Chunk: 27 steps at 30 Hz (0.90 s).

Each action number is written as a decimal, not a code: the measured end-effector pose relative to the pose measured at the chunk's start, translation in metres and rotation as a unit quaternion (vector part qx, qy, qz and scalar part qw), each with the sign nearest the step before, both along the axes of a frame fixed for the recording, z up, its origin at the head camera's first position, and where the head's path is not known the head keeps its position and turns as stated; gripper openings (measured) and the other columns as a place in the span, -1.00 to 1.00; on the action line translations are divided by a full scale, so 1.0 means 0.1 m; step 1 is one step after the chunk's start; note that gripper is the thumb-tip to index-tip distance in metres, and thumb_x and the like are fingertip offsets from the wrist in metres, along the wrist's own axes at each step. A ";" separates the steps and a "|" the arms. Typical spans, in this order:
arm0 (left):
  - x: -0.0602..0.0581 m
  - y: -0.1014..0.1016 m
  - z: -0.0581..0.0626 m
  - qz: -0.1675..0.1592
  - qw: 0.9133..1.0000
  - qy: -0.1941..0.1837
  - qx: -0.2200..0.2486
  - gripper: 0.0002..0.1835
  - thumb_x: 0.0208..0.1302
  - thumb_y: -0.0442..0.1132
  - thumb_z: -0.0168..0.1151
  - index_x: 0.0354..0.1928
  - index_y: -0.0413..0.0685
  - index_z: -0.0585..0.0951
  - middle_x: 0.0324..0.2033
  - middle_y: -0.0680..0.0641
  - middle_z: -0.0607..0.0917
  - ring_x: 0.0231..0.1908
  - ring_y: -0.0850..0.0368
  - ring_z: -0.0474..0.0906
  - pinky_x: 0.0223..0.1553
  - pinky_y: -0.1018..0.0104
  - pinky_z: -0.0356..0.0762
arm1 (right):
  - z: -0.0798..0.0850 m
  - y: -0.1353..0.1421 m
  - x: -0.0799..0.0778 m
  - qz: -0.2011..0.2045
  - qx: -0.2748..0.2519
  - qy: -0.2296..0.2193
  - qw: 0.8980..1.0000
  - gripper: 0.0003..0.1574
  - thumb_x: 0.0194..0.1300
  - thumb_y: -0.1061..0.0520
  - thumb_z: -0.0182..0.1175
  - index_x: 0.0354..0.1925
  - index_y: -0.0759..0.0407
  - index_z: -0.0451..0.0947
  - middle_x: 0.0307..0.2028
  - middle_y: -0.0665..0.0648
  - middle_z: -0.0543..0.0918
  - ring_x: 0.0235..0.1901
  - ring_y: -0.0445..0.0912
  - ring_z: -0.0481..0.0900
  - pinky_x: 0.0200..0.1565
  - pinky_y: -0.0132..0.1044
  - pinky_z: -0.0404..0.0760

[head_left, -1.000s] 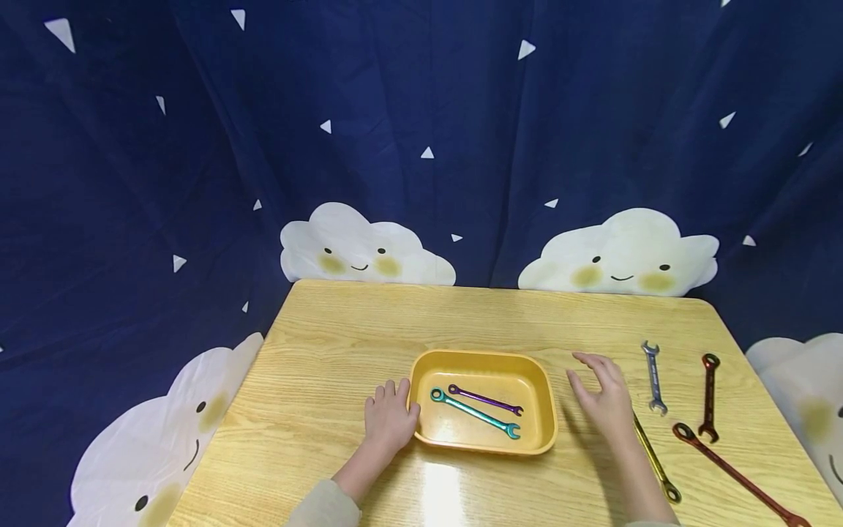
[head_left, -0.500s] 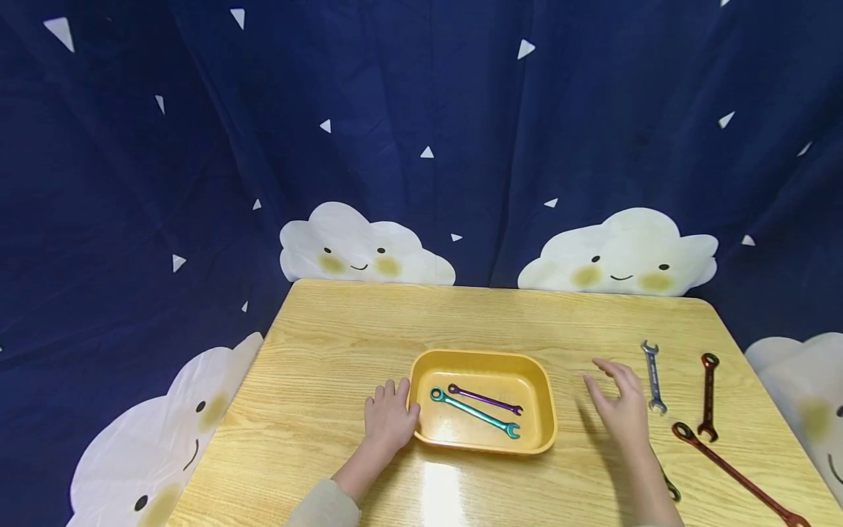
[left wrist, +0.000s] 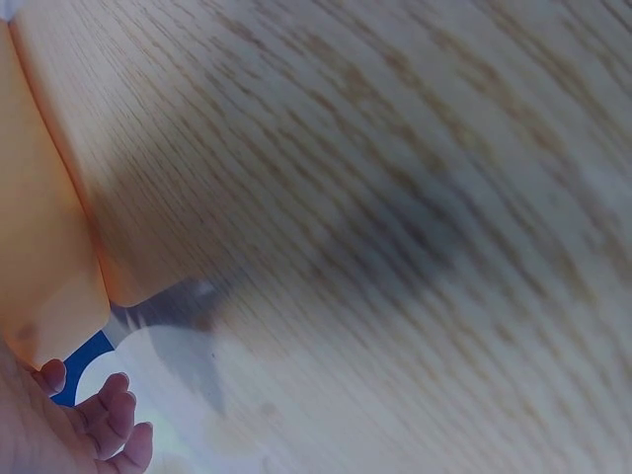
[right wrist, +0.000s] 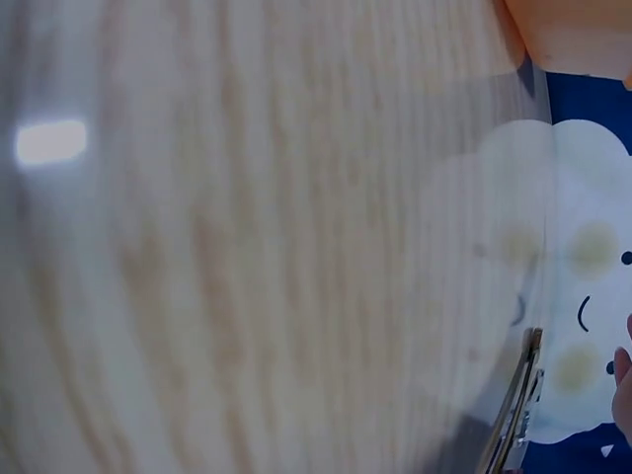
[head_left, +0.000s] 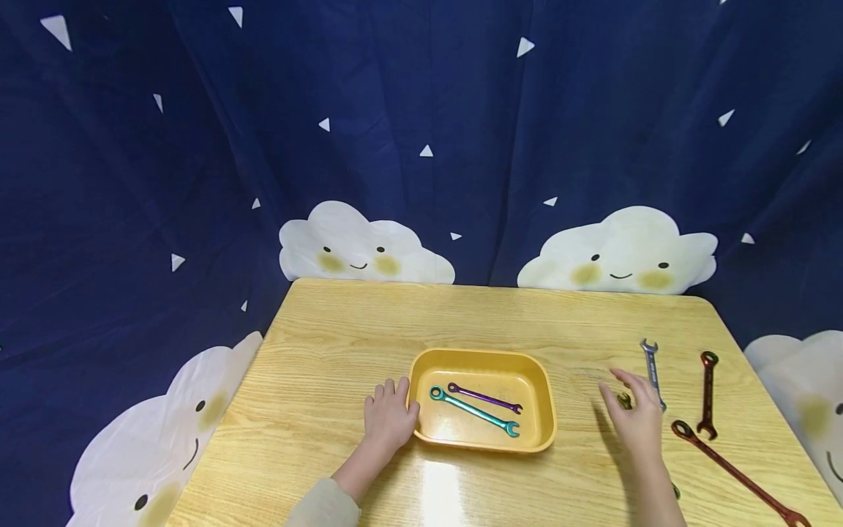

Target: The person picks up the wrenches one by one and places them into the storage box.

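Note:
My left hand (head_left: 390,417) rests at the left end of a yellow tray (head_left: 548,399), its thumb at the rim. In the left wrist view, fingers of that hand (left wrist: 84,420) appear beside the tray's wall (left wrist: 44,227). Two combination wrenches lie inside the tray, one teal (head_left: 476,412) and one purple (head_left: 486,398). To the right, my right hand (head_left: 635,423) hovers over a gold wrench (head_left: 624,400) with thumb and fingers apart, holding nothing. The hand hides most of that wrench. Only a fingertip part of the right hand (right wrist: 622,390) enters the right wrist view.
Right of my right hand lie a silver open-end wrench (head_left: 650,362), a short dark red wrench (head_left: 708,395) and a long red wrench (head_left: 740,473). The wooden table (head_left: 342,322) ends at a dark blue curtain (head_left: 395,132) with cloud prints.
My right hand has moved right, away from the tray, and is now over the gold wrench. The left hand, the tray and the wrenches have stayed in place.

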State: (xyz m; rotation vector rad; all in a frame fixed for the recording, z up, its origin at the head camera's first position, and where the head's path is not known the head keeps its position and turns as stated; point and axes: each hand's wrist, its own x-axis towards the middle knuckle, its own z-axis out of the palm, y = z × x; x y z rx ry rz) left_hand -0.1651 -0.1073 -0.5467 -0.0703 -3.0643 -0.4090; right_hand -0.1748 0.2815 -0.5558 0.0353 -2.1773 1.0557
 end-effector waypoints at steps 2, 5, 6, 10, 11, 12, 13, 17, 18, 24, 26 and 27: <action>0.00 0.00 0.00 0.000 1.000 0.001 0.001 -0.66 0.15 -0.04 -0.04 -0.06 -0.01 0.38 -0.31 -0.10 0.42 -0.32 -0.03 0.31 -0.35 0.11 0.26 | -0.01 0.02 0.02 -0.010 0.000 -0.006 1.000 -0.53 -0.16 0.45 0.34 -0.16 0.37 0.56 -0.20 0.34 0.55 -0.15 -0.39 0.28 -0.06 -0.52 0.11; 0.00 0.00 0.00 0.001 1.000 0.004 0.004 -0.66 0.15 -0.04 -0.03 -0.07 -0.01 0.38 -0.31 -0.10 0.42 -0.31 -0.03 0.32 -0.35 0.10 0.26 | -0.05 0.04 0.04 -0.022 0.005 -0.007 1.000 -0.55 -0.16 0.45 0.33 -0.17 0.38 0.56 -0.20 0.35 0.55 -0.17 -0.35 0.29 -0.06 -0.50 0.11; 0.00 0.00 0.00 0.001 1.000 0.004 0.005 -0.66 0.15 -0.04 -0.03 -0.07 -0.01 0.38 -0.31 -0.10 0.42 -0.31 -0.03 0.32 -0.35 0.10 0.26 | -0.06 0.05 0.04 -0.025 0.007 -0.006 1.000 -0.55 -0.16 0.45 0.33 -0.17 0.39 0.56 -0.20 0.35 0.55 -0.18 -0.30 0.31 -0.06 -0.48 0.11; 0.00 0.00 0.01 0.001 1.000 0.006 0.009 -0.67 0.14 -0.04 -0.03 -0.07 -0.01 0.38 -0.32 -0.10 0.41 -0.30 -0.04 0.33 -0.34 0.09 0.26 | -0.09 0.09 0.07 -0.037 0.005 -0.025 0.999 -0.57 -0.12 0.43 0.33 -0.17 0.38 0.56 -0.18 0.35 0.54 -0.18 -0.04 0.37 -0.04 -0.28 0.18; 0.00 0.00 0.01 0.001 1.000 0.006 0.009 -0.67 0.14 -0.04 -0.03 -0.07 -0.01 0.38 -0.32 -0.10 0.41 -0.30 -0.04 0.33 -0.34 0.09 0.26 | -0.10 0.09 0.08 -0.044 0.002 -0.039 0.998 -0.58 -0.10 0.41 0.33 -0.15 0.36 0.56 -0.16 0.34 0.53 -0.17 0.03 0.37 -0.03 -0.20 0.20; 0.00 0.00 0.01 0.001 1.000 0.006 0.009 -0.67 0.14 -0.04 -0.04 -0.08 -0.01 0.38 -0.32 -0.10 0.41 -0.30 -0.04 0.33 -0.35 0.09 0.26 | -0.11 0.10 0.09 -0.048 -0.003 -0.051 0.998 -0.58 -0.08 0.39 0.32 -0.14 0.35 0.55 -0.14 0.34 0.52 -0.16 0.10 0.36 -0.03 -0.10 0.21; 0.00 0.00 0.01 0.001 1.000 0.006 0.009 -0.67 0.14 -0.04 -0.04 -0.08 -0.01 0.38 -0.32 -0.10 0.41 -0.31 -0.04 0.33 -0.35 0.09 0.26 | -0.11 0.11 0.10 -0.053 -0.008 -0.065 0.996 -0.58 -0.05 0.37 0.32 -0.13 0.33 0.55 -0.12 0.34 0.51 -0.14 0.14 0.36 -0.03 -0.02 0.20; 0.00 0.00 0.02 0.000 1.000 0.004 0.009 -0.67 0.14 -0.04 -0.04 -0.08 -0.01 0.38 -0.33 -0.09 0.41 -0.32 -0.03 0.32 -0.36 0.10 0.26 | -0.14 0.14 0.13 -0.072 -0.022 -0.112 0.991 -0.58 0.02 0.30 0.31 -0.08 0.30 0.54 -0.06 0.33 0.47 -0.06 0.23 0.34 -0.01 0.14 0.18; 0.00 0.00 0.02 0.000 1.000 0.004 0.010 -0.67 0.14 -0.04 -0.04 -0.08 -0.01 0.38 -0.33 -0.09 0.41 -0.32 -0.03 0.32 -0.36 0.10 0.25 | -0.14 0.15 0.14 -0.074 -0.023 -0.118 0.990 -0.57 0.02 0.29 0.31 -0.07 0.31 0.53 -0.05 0.35 0.47 -0.04 0.25 0.33 0.00 0.16 0.17; 0.01 0.01 0.02 0.001 1.000 0.000 0.011 -0.68 0.16 -0.05 -0.02 -0.08 -0.01 0.38 -0.33 -0.09 0.40 -0.32 -0.03 0.32 -0.36 0.10 0.25 | -0.15 0.17 0.18 -0.088 -0.027 -0.174 0.980 -0.58 0.09 0.23 0.27 -0.04 0.30 0.50 0.00 0.36 0.41 0.02 0.29 0.26 0.06 0.28 0.04; 0.01 0.01 0.02 0.002 1.000 0.000 0.010 -0.67 0.16 -0.05 -0.03 -0.07 -0.02 0.38 -0.32 -0.10 0.41 -0.31 -0.04 0.32 -0.35 0.09 0.26 | -0.16 0.17 0.18 -0.094 -0.020 -0.177 0.979 -0.57 0.07 0.24 0.28 -0.05 0.31 0.51 -0.03 0.38 0.41 0.01 0.31 0.26 0.05 0.28 0.04; 0.01 0.01 0.02 0.003 1.000 0.001 0.011 -0.67 0.15 -0.05 -0.03 -0.07 -0.01 0.38 -0.32 -0.10 0.42 -0.31 -0.04 0.33 -0.34 0.08 0.26 | -0.16 0.17 0.19 -0.098 -0.016 -0.178 0.979 -0.57 0.06 0.25 0.29 -0.06 0.32 0.51 -0.04 0.40 0.41 0.01 0.33 0.26 0.04 0.28 0.04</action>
